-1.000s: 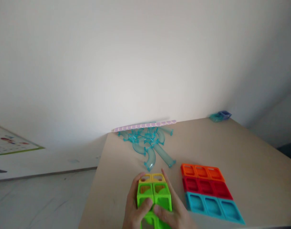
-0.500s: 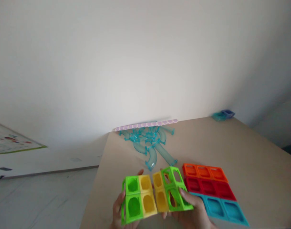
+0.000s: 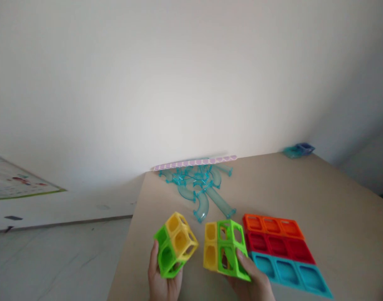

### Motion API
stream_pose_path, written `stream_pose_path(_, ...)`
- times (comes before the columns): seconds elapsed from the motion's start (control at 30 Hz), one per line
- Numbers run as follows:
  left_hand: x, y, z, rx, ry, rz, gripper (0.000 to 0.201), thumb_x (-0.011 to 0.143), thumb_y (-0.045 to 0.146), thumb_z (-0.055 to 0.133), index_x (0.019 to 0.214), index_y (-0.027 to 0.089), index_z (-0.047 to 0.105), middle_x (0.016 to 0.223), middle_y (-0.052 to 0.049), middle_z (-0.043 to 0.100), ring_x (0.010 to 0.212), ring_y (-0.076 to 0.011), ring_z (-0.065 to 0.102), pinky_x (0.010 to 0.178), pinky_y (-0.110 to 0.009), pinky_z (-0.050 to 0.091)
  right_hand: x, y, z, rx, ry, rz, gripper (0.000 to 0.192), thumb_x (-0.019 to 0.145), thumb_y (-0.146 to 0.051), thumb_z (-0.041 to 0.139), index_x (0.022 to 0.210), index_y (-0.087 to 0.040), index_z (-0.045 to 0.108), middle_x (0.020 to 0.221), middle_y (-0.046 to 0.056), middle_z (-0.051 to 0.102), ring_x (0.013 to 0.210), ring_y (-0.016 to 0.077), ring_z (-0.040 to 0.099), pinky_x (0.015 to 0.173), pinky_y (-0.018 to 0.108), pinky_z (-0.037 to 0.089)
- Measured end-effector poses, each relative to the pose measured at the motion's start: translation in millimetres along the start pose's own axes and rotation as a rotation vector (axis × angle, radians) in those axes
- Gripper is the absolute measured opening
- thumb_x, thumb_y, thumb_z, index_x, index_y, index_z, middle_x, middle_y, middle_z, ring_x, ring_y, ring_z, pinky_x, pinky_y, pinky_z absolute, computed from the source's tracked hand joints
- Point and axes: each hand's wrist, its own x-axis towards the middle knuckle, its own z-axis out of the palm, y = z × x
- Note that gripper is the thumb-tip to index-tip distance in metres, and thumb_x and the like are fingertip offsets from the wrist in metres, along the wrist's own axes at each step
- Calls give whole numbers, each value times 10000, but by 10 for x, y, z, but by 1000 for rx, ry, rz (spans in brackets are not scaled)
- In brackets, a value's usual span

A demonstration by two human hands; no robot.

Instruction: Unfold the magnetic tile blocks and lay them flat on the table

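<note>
My left hand (image 3: 163, 278) grips a small block of green and yellow open-sided plastic cubes (image 3: 175, 244), held tilted above the table. A second green-and-yellow cube block (image 3: 223, 248) is in my right hand (image 3: 252, 276), with the thumb pressed on its green side. The yellow faces of both blocks point toward each other, with a gap between them. Some fingers are hidden behind the blocks. To the right lies a flat group of cubes in rows of orange (image 3: 273, 225), red (image 3: 281, 246) and blue (image 3: 290, 271).
Translucent teal track pieces (image 3: 200, 207) are heaped at the back of the table (image 3: 266, 188), by a purple patterned strip (image 3: 194, 162) along the wall. Teal and dark blue pieces (image 3: 300, 149) sit in the far right corner. The table's left edge borders the floor.
The two cube blocks, close together before, are now apart. My left hand has turned its block, so its yellow side faces up and right. The camera view has shifted slightly.
</note>
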Motion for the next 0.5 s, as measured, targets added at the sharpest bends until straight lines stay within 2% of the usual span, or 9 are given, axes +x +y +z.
stream_pose_path(0.07,-1,-5,41,21,218,105,173,807,366,621,934,279,700,920,-2,757,883,-181,706,734,-259,566,-14,19,-12,-188,43,-45,740,817,-604,509,1442,-238,358,1335,111,555,1255,342,485,1002,500,408)
stream_pose_path(0.17,-22,-39,106,178,414,302,249,739,347,724,948,256,624,877,17,724,777,-155,695,636,-230,556,-34,29,-8,-733,101,-172,788,814,-525,557,1481,-255,236,1431,108,435,1336,311,385,1073,469,341)
stream_pose_path(0.23,-52,-76,74,344,472,385,329,696,385,763,919,226,582,809,22,690,688,-142,668,579,-221,537,-39,43,21,-1084,121,-264,818,802,-448,594,1487,-245,195,1400,128,428,1287,303,439,1059,461,369)
stream_pose_path(0.3,-95,-105,-30,530,516,410,370,672,436,768,870,202,560,720,27,652,613,-139,634,523,-215,509,-35,76,65,-1316,153,-340,807,813,-430,587,1484,-228,187,1284,145,482,1152,300,538,980,462,454)
stream_pose_path(0.4,-168,-91,-217,819,551,407,405,643,493,759,818,176,580,665,7,639,600,-162,622,526,-241,505,-2,153,138,-1554,253,-464,799,798,-507,593,1447,-179,261,1115,161,520,995,322,581,848,483,528)
stream_pose_path(0.5,-230,-26,-288,962,533,399,449,572,481,791,833,160,617,761,-43,687,703,-207,662,620,-287,541,54,227,194,-1725,349,-540,735,776,-514,599,1370,-150,365,1077,178,512,947,337,574,772,489,544)
